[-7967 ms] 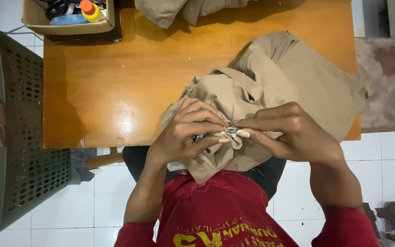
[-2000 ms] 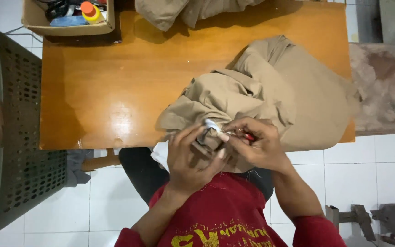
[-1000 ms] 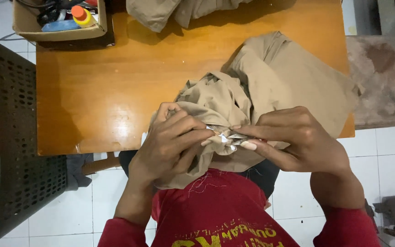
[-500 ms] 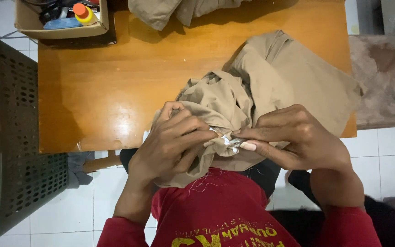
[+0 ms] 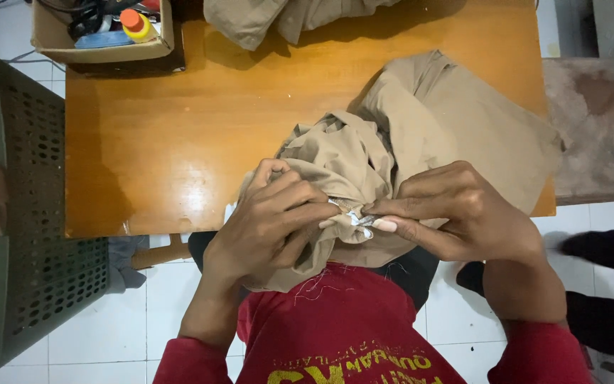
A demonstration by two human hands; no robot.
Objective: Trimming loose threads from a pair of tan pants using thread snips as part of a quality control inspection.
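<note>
A crumpled tan garment (image 5: 428,135) lies over the near right part of the wooden table (image 5: 179,142) and hangs off its front edge into my lap. My left hand (image 5: 268,220) bunches a fold of the tan garment from the left. My right hand (image 5: 456,213) pinches the same fold from the right. Between the fingertips of both hands sits a small whitish and metallic bit (image 5: 353,218) on the cloth; what it is cannot be told. Loose threads lie on my red shirt (image 5: 342,327) below.
A green perforated plastic basket (image 5: 30,235) with cloth in it stands at the left. A cardboard box (image 5: 101,32) with a small bottle and cables sits on the table's far left corner. More tan cloth (image 5: 278,14) lies at the far edge. A worn stool (image 5: 595,128) and another person's dark legs (image 5: 598,284) are at the right.
Both hands stay on the same fold of the garment with small finger shifts. Dark legs of another person have come into view at the lower right.
</note>
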